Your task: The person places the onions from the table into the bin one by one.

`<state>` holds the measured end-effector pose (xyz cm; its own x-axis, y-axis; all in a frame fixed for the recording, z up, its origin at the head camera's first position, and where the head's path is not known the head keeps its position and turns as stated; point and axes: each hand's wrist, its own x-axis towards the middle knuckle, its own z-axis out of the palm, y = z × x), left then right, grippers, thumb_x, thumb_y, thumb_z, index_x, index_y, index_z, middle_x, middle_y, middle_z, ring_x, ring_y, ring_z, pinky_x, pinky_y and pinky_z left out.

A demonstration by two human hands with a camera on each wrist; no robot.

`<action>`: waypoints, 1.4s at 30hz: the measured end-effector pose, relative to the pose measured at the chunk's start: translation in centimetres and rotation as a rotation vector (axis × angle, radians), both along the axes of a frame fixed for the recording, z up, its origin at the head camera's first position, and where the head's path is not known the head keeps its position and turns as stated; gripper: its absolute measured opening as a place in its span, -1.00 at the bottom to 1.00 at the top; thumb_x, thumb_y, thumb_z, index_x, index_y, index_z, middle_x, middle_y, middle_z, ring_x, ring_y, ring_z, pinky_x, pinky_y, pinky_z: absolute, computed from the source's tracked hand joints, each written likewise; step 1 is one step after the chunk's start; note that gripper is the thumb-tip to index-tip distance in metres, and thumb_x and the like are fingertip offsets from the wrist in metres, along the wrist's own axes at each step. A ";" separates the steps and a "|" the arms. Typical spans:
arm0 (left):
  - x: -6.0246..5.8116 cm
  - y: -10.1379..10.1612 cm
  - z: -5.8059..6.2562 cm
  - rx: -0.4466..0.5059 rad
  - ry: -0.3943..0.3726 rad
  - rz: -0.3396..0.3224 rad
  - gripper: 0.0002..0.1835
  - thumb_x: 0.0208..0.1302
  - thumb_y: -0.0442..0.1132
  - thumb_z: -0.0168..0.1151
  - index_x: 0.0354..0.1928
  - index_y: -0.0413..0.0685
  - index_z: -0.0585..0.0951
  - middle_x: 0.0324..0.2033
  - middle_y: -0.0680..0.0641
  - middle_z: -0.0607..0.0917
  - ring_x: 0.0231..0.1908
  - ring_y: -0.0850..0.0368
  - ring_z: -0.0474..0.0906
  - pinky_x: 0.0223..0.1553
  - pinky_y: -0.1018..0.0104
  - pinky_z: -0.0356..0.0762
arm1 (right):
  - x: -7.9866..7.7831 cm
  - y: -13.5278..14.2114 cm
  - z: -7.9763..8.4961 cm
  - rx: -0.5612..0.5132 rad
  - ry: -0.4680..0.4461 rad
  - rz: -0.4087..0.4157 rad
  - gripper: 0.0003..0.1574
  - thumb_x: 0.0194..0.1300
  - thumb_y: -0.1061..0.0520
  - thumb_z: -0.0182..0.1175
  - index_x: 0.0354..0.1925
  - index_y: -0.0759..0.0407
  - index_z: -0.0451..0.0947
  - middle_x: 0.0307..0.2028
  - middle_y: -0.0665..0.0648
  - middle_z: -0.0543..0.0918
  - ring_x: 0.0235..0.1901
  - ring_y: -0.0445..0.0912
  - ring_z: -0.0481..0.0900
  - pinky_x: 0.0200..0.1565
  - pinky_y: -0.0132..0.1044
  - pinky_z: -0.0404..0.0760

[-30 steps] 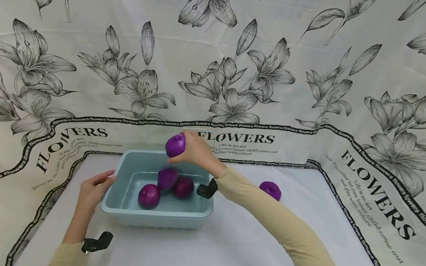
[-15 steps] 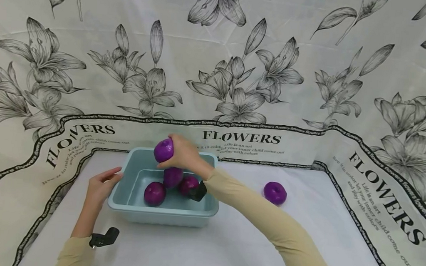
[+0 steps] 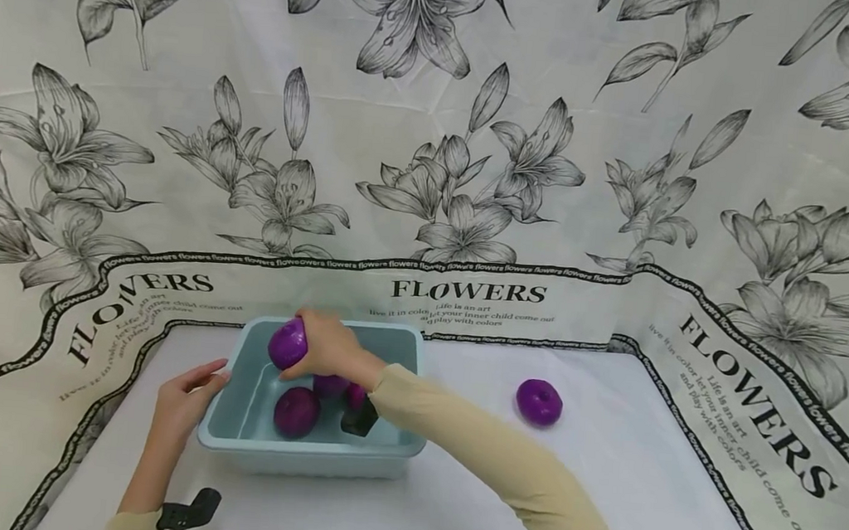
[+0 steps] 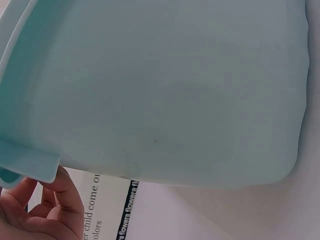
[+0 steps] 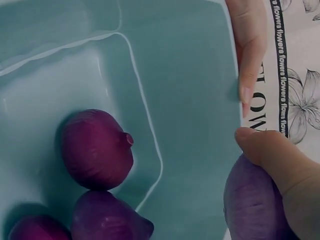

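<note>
A light blue plastic basin [image 3: 308, 460] sits on the table in the head view. My left hand [image 3: 183, 400] holds its left rim near the back; in the left wrist view the fingers [image 4: 62, 187] curl at the edge of the lip. My right hand [image 3: 331, 349] grips a purple onion [image 3: 287, 344] over the left part of the basin. Inside the basin lie a darker purple onion [image 3: 296, 411] at the front and two more behind it, partly covered by my right hand and wrist camera. In the right wrist view, the lower onion [image 5: 110, 217] touches the dark one [image 5: 97, 150].
Another purple onion [image 3: 539, 403] lies on the white tabletop [image 3: 474, 493], right of the basin. A flower-printed cloth [image 3: 417, 173] hangs behind and along both sides of the table. My right sleeve [image 3: 485, 444] crosses over the basin's right rim.
My right hand has carried its onion leftward and lower, from above the back of the basin to its left part. My left hand stays at the rim. The head view has shifted slightly.
</note>
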<state>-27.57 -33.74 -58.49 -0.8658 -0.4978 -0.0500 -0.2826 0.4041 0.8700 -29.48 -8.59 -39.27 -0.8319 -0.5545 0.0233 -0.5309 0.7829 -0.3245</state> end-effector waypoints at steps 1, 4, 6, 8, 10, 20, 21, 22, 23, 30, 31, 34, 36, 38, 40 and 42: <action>0.2 -0.1 0.1 -0.003 -0.003 -0.002 -0.34 -0.11 0.48 0.06 0.06 0.42 0.50 -0.04 0.07 0.56 -0.03 0.20 0.40 -0.27 0.41 0.42 | 0.1 -0.2 -0.2 0.015 0.007 0.015 0.19 -0.32 -0.33 0.43 0.23 0.02 0.16 0.09 -0.01 0.45 0.00 -0.14 0.48 -0.14 -0.31 0.52; 0.5 -0.4 0.2 -0.016 -0.013 0.003 -0.33 -0.10 0.48 0.05 0.07 0.43 0.49 -0.03 0.07 0.56 -0.03 0.20 0.39 -0.27 0.42 0.40 | 0.3 -0.8 -0.7 0.055 0.029 0.058 0.17 -0.30 -0.34 0.42 0.23 -0.02 0.16 0.10 -0.04 0.43 0.04 -0.18 0.44 -0.13 -0.34 0.52; 0.5 -0.6 0.1 -0.014 -0.014 0.011 -0.34 -0.11 0.48 0.06 0.07 0.43 0.50 -0.04 0.08 0.57 -0.05 0.21 0.40 -0.28 0.44 0.40 | 0.4 -1.0 -0.9 0.069 0.033 0.076 0.17 -0.29 -0.32 0.42 0.24 -0.03 0.16 0.10 -0.04 0.42 0.05 -0.19 0.43 -0.13 -0.34 0.52; 0.5 -0.5 0.1 -0.010 -0.020 0.007 -0.35 -0.11 0.47 0.07 0.06 0.44 0.50 -0.05 0.08 0.56 -0.06 0.22 0.39 -0.28 0.45 0.41 | 0.5 -1.2 -1.0 0.096 0.034 0.081 0.18 -0.29 -0.32 0.42 0.27 -0.05 0.14 0.10 -0.05 0.41 0.06 -0.20 0.43 -0.13 -0.34 0.52; 0.5 -0.4 0.3 -0.004 -0.021 -0.005 -0.35 -0.11 0.46 0.08 0.07 0.43 0.49 -0.04 0.07 0.56 -0.07 0.21 0.40 -0.29 0.44 0.41 | 0.5 -1.3 -1.0 0.127 0.032 0.075 0.20 -0.30 -0.32 0.43 0.28 -0.10 0.13 0.11 -0.06 0.39 0.07 -0.20 0.42 -0.14 -0.33 0.52; -0.2 -0.5 0.8 0.005 -0.033 -0.011 -0.36 -0.10 0.46 0.06 0.08 0.49 0.47 -0.02 0.08 0.55 -0.02 0.23 0.38 -0.26 0.44 0.40 | 0.2 -2.3 -1.4 0.215 0.003 0.042 0.22 -0.33 -0.29 0.45 0.29 -0.20 0.10 0.05 0.02 0.38 -0.04 -0.16 0.41 -0.22 -0.31 0.48; -0.2 -0.5 0.8 0.006 -0.040 -0.012 -0.36 -0.10 0.46 0.07 0.08 0.49 0.47 -0.02 0.08 0.55 -0.03 0.23 0.39 -0.27 0.45 0.40 | 0.3 -2.3 -1.6 0.224 -0.007 0.032 0.21 -0.33 -0.29 0.45 0.29 -0.21 0.11 0.04 0.01 0.39 -0.05 -0.16 0.42 -0.22 -0.31 0.47; -0.1 -0.4 0.7 0.006 -0.046 -0.011 -0.36 -0.10 0.46 0.07 0.08 0.49 0.47 -0.03 0.08 0.55 -0.04 0.23 0.39 -0.28 0.46 0.40 | 0.4 -2.4 -1.8 0.230 -0.017 0.023 0.20 -0.32 -0.29 0.45 0.28 -0.21 0.11 0.03 0.01 0.39 -0.06 -0.16 0.42 -0.22 -0.32 0.47; 0.0 -0.4 0.7 0.003 -0.051 -0.013 -0.36 -0.09 0.46 0.07 0.09 0.48 0.47 -0.03 0.07 0.55 -0.05 0.22 0.40 -0.30 0.45 0.40 | 0.4 -2.4 -2.0 0.232 -0.028 0.014 0.20 -0.32 -0.28 0.45 0.28 -0.20 0.11 0.02 0.00 0.40 -0.06 -0.17 0.42 -0.21 -0.32 0.47; 0.5 -0.1 0.9 0.008 -0.064 -0.001 -0.36 -0.10 0.45 0.08 0.08 0.48 0.47 -0.04 0.09 0.54 -0.07 0.25 0.39 -0.31 0.49 0.40 | 0.9 -2.4 -2.3 0.229 -0.064 -0.036 0.17 -0.30 -0.26 0.45 0.24 -0.03 0.14 0.02 -0.03 0.47 -0.05 -0.16 0.45 -0.13 -0.33 0.49; 0.5 -0.1 0.9 0.010 -0.060 -0.006 -0.35 -0.10 0.45 0.09 0.09 0.47 0.47 -0.02 0.08 0.55 -0.06 0.24 0.39 -0.31 0.48 0.40 | 0.8 -2.4 -2.3 0.234 -0.067 -0.038 0.17 -0.30 -0.25 0.46 0.24 -0.01 0.14 0.03 -0.02 0.46 -0.04 -0.16 0.45 -0.11 -0.33 0.49; 0.5 -0.1 0.8 0.006 -0.062 -0.011 -0.34 -0.11 0.45 0.09 0.09 0.44 0.47 -0.01 0.06 0.54 -0.06 0.23 0.39 -0.30 0.47 0.40 | 0.7 -2.5 -2.6 0.240 -0.088 -0.026 0.17 -0.29 -0.22 0.47 0.24 -0.02 0.14 0.02 -0.01 0.45 -0.04 -0.17 0.47 -0.11 -0.32 0.49; 0.5 -0.2 0.7 0.009 -0.069 -0.009 -0.33 -0.11 0.45 0.09 0.09 0.43 0.48 -0.01 0.07 0.54 -0.05 0.23 0.39 -0.30 0.46 0.40 | 0.6 -2.6 -3.0 0.244 -0.107 -0.011 0.17 -0.29 -0.21 0.47 0.26 -0.04 0.13 0.03 -0.01 0.45 -0.05 -0.17 0.48 -0.13 -0.33 0.50; 0.5 -0.2 0.4 0.003 -0.069 -0.004 -0.33 -0.11 0.46 0.08 0.09 0.43 0.48 -0.01 0.07 0.54 -0.04 0.23 0.38 -0.30 0.46 0.39 | 0.5 -2.7 -3.4 0.246 -0.116 0.002 0.16 -0.28 -0.20 0.47 0.26 -0.06 0.13 0.03 -0.02 0.44 -0.06 -0.18 0.50 -0.14 -0.34 0.50; 0.4 -0.2 0.2 0.009 -0.059 0.002 -0.34 -0.11 0.45 0.09 0.09 0.43 0.48 -0.01 0.07 0.54 -0.03 0.24 0.37 -0.28 0.46 0.38 | 0.3 -2.8 -3.6 0.249 -0.120 0.004 0.17 -0.28 -0.18 0.47 0.27 -0.07 0.12 0.05 -0.02 0.44 -0.05 -0.17 0.50 -0.13 -0.34 0.50; 0.4 -0.1 0.2 0.019 -0.053 0.004 -0.34 -0.10 0.45 0.09 0.09 0.43 0.48 -0.01 0.06 0.55 -0.02 0.24 0.37 -0.26 0.45 0.37 | 0.0 -2.8 -4.0 0.248 -0.109 0.008 0.16 -0.30 -0.17 0.48 0.25 -0.09 0.13 0.05 -0.03 0.43 -0.03 -0.17 0.49 -0.11 -0.32 0.50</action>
